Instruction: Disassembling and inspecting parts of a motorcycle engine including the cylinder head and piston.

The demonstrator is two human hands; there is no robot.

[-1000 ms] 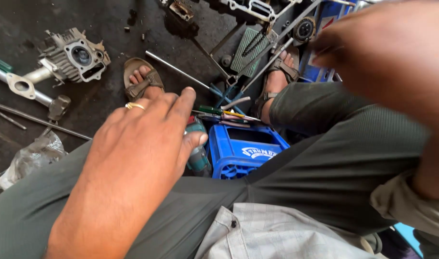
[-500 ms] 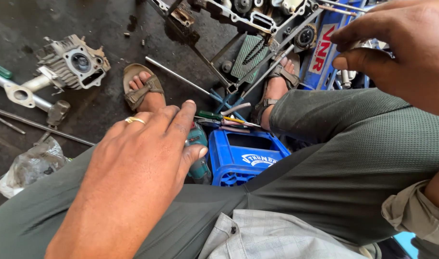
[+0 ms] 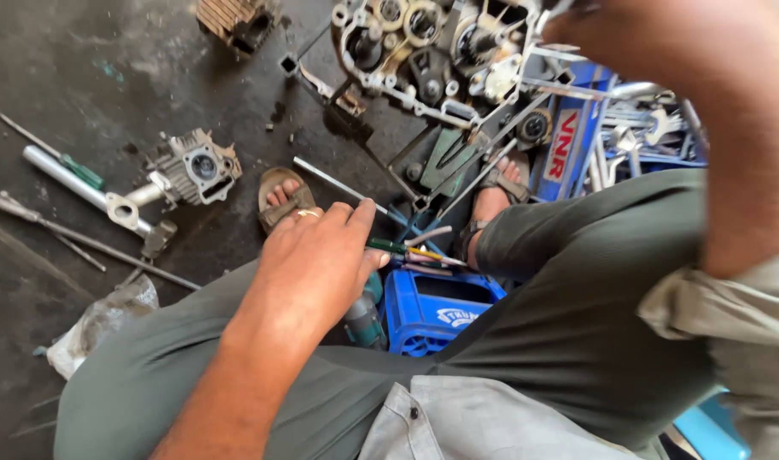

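My left hand [image 3: 317, 264] lies flat on my left knee, a ring on one finger, fingers stretched forward and holding nothing. Just past its fingertips, several screwdrivers [image 3: 411, 251] rest on a blue plastic crate [image 3: 432, 311] between my legs. My right arm is raised at the right of the head view, blurred. My right hand [image 3: 589, 34] reaches the top edge above an opened engine crankcase [image 3: 432, 51]; its fingers are cut off, so any hold is hidden.
On the dark oily floor lie a cylinder head [image 3: 194, 166], a silver pipe [image 3: 74, 183], a long rod [image 3: 338, 183], a finned cylinder [image 3: 232, 17] and a crumpled plastic bag [image 3: 100, 319]. A blue toolbox of wrenches [image 3: 645, 128] stands right. My sandalled feet [image 3: 283, 196] flank the crate.
My right arm has risen and swung toward the top of the view, over the crankcase. The view has tipped upward. My left hand stays on the knee.
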